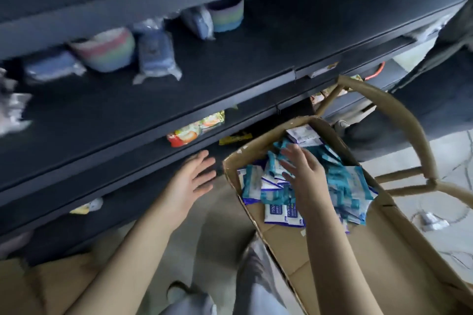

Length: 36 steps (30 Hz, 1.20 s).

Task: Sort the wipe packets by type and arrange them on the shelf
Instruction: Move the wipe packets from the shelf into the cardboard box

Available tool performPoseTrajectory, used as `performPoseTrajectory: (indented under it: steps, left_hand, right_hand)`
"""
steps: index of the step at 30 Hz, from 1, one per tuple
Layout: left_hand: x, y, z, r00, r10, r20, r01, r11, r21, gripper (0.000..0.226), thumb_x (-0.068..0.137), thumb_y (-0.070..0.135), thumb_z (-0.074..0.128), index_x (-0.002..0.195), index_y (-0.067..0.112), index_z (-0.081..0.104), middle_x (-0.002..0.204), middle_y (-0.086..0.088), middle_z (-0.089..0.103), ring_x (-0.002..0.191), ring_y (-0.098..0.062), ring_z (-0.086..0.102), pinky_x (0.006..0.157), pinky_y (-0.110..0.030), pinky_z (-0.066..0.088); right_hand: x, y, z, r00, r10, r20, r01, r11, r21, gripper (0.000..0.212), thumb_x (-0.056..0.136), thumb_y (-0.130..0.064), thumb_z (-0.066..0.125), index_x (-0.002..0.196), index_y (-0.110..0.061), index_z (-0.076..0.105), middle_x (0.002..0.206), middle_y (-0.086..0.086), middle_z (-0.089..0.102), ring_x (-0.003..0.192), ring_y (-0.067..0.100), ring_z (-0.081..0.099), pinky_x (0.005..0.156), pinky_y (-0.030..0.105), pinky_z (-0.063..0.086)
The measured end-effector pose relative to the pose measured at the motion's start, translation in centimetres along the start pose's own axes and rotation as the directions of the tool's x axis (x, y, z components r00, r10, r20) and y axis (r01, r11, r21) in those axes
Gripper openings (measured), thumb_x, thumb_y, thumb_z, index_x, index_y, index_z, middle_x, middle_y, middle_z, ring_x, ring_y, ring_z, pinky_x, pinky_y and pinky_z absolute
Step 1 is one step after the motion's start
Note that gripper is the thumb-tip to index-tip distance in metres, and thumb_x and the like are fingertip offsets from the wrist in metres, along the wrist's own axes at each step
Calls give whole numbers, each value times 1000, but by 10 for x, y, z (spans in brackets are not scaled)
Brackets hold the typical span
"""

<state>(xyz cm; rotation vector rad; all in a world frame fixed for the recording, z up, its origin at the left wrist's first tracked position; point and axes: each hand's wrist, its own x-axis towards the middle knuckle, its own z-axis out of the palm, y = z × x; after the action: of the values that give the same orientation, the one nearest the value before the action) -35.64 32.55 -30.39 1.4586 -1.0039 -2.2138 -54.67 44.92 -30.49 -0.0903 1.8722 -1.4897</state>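
Single head view; looks forward-down, close over box [330,258]; shelf [179,89] ahead-left.

Blur, cut-offs and covered packets across the shelves and the box

The whole view is smeared: printing on the wipe packets [276,194] cannot be read, and the bundles [156,56] at the back edge of the upper shelf [230,64] are soft shapes whose kind I cannot tell. The right hand [304,174] lies over the middle of the pile, covering packets beneath it, so whether its fingers grip one is unclear. The cardboard box [358,258] runs off the bottom right corner. A pale crumpled thing [12,112] is cut by the left edge.
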Motion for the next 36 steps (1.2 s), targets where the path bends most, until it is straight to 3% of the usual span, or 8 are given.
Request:
performPoseTrajectory:
  steps: [5, 11, 17, 20, 22, 26, 32, 36]
  left_hand:
    - [-121, 66, -87, 978, 209, -25, -210, 977, -42, 32, 103, 34, 39, 128, 27, 58, 129, 4, 64, 116, -20, 61, 96, -39, 47]
    - [-233, 141, -170, 880, 468, -86, -473, 879, -65, 36, 100, 34, 41, 131, 26, 58, 129, 5, 66, 117, -19, 62, 101, -40, 46]
    - [-276, 198, -229, 776, 596, -207, -614, 789, -29, 35, 95, 37, 54, 128, 26, 60, 128, 5, 66, 118, -21, 62, 102, -42, 47]
    - [-272, 227, -257, 724, 629, -284, -654, 756, 9, 55, 79, 46, 60, 130, 27, 58, 126, 7, 67, 115, -18, 64, 100, -39, 48]
    - [-262, 248, -275, 693, 644, -323, -668, 743, 47, 56, 75, 45, 60, 128, 28, 58, 124, 8, 68, 114, -16, 64, 100, -39, 48]
    - [-221, 293, -310, 635, 657, -406, -652, 738, 175, 29, 96, 31, 59, 125, 30, 59, 126, 8, 63, 119, -14, 59, 105, -39, 45]
    - [-140, 332, -351, 608, 580, -542, -487, 812, 322, 43, 93, 40, 63, 133, 28, 56, 139, 6, 54, 123, -9, 51, 110, -33, 37]
    - [-109, 346, -358, 554, 545, -630, -329, 838, 435, 56, 85, 57, 64, 136, 37, 52, 136, 0, 47, 131, -15, 39, 108, -34, 36]
  right_hand:
    - [-113, -49, 77, 982, -106, 158, 94, 992, 81, 25, 100, -39, 53, 111, -22, 68, 111, -6, 72, 108, 16, 67, 94, 33, 52]
    - [-207, -107, 163, 900, -230, 370, 207, 973, 101, 28, 102, -38, 50, 106, -18, 69, 111, -1, 75, 104, 17, 70, 96, 35, 52]
    - [-240, -165, 244, 788, -336, 516, 341, 936, 88, 32, 101, -41, 51, 116, -17, 67, 114, -5, 73, 104, 14, 70, 98, 35, 52]
    - [-236, -188, 288, 744, -360, 562, 392, 917, 69, 29, 102, -39, 50, 114, -19, 67, 116, -5, 72, 106, 16, 69, 98, 34, 52]
    - [-225, -202, 318, 724, -366, 585, 409, 910, 63, 28, 101, -40, 51, 115, -20, 66, 118, -5, 71, 106, 16, 69, 97, 34, 52]
    - [-185, -224, 382, 714, -337, 614, 413, 911, 20, 31, 100, -43, 52, 118, -21, 64, 116, -6, 70, 106, 16, 67, 97, 36, 52]
    - [-123, -238, 481, 731, -234, 641, 380, 920, -98, 38, 98, -43, 57, 121, -12, 61, 112, 1, 68, 101, 17, 67, 79, 28, 54]
    - [-99, -243, 539, 725, -240, 645, 434, 887, -158, 49, 96, -39, 61, 134, -8, 55, 114, 0, 65, 95, 14, 65, 88, 33, 56]
